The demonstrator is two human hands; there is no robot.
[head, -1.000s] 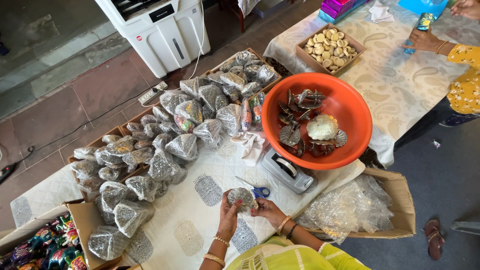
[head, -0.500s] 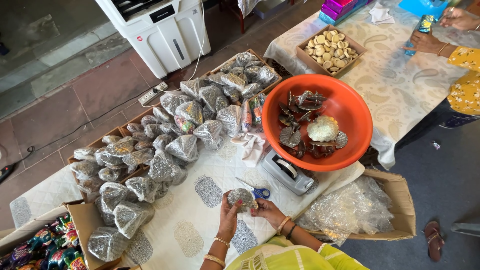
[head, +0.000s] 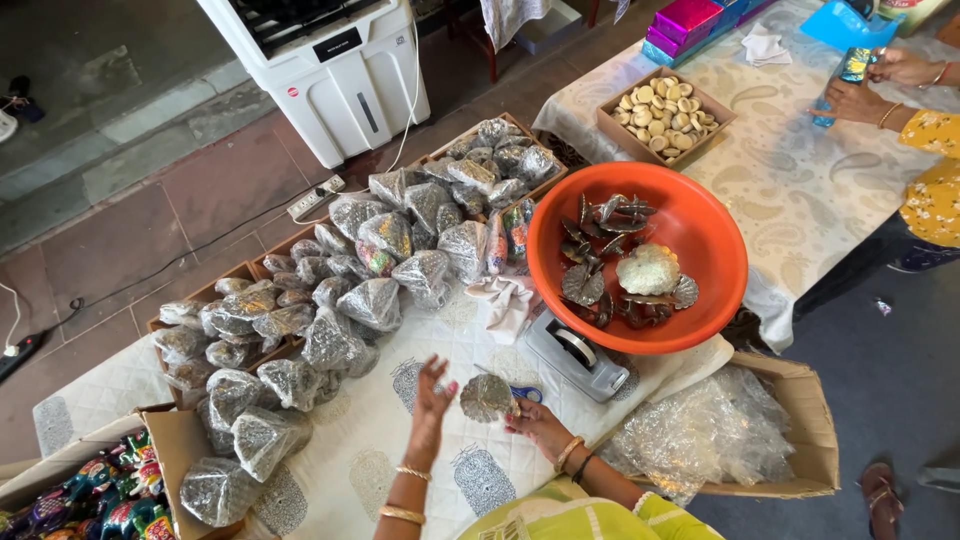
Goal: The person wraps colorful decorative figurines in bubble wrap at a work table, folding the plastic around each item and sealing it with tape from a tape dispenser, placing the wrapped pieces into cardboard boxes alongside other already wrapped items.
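Fingers of the right hand [head: 535, 420] grip a silvery shell-shaped piece [head: 486, 396] above the surface's near edge, held up beside the raised, open left hand [head: 432, 392], with blue scissors [head: 527, 394] and tape dispenser [head: 577, 355] within reach.

Reddish tiled floor [head: 150, 230] in daylight; white air cooler [head: 320, 70] standing there, patterned cloth over the worktop [head: 800, 190].

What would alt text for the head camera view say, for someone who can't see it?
A person's right hand holds a small silver shell dish over a patterned tablecloth, the left hand raised beside it. Around them lie wrapped bundles, an orange basin, a tape dispenser and scissors.
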